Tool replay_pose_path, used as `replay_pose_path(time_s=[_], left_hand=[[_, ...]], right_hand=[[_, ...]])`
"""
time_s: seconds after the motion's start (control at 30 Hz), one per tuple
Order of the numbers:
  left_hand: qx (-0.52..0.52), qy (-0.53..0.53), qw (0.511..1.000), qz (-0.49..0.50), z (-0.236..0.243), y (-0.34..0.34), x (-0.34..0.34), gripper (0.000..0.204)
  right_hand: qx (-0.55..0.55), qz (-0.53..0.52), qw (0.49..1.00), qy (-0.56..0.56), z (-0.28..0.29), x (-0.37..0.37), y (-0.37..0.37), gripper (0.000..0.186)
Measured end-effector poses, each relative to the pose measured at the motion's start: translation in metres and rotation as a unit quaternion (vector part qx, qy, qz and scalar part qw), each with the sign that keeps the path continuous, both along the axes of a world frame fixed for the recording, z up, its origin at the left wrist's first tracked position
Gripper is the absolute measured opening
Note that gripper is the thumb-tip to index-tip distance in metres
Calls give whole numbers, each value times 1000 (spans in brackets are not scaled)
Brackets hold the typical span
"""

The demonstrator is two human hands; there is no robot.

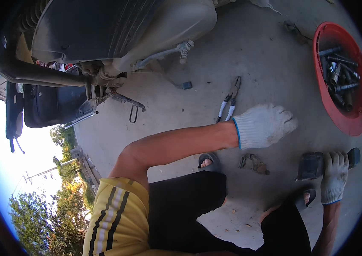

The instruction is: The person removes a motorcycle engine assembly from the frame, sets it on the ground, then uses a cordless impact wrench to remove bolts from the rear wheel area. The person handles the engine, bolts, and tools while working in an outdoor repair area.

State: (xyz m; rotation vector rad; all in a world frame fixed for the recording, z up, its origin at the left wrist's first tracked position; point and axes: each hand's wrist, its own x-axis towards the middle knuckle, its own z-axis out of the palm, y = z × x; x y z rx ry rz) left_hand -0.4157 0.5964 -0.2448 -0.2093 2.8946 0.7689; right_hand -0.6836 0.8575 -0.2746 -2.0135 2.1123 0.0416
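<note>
A: Starting far out to the left hand's left, a dusty motorcycle [95, 30] is looming, and its ribbed footpeg [184, 55] is jutting out toward that hand's side.

B: Moving right, and pliers [233, 99] with white-wrapped handles are lying on the concrete floor [181, 136], just past the left wrist, their jaws pointing away from the person.

A: And on the near side of that hand, a small brown crumpled piece [254, 164] is lying on the ground. I'm struggling to make out what it is.

B: Here's the left hand [266, 126] itself! It's wearing a white knit glove, its fingers are curling into a loose fist, and its back is facing us. Whether it's hiding anything inside, I cannot tell.

A: On to the black block-like object [310, 166], which is sitting under the right hand [335, 176]. Its squarish end is sticking out to that hand's left, and a smaller dark end is showing to its right.

B: That right hand is wearing a matching glove and laying its fingers across the middle. Is it gripping or only resting? I cannot tell.

A: And just beyond it, a red upturned hard hat [350, 125] is holding a heap of metal sockets [340, 79].
</note>
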Motion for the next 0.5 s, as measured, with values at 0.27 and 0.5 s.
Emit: replay_pose_path(time_s=[0.27, 0.5], left_hand=[[-261, 201, 944, 0, 83, -43, 19, 35], [-402, 148, 890, 156, 119, -102, 79, 24]], right_hand=[[-40, -8, 999, 20, -20, -8, -20, 38], [-43, -86, 986, -133, 10, 8, -16, 26]])
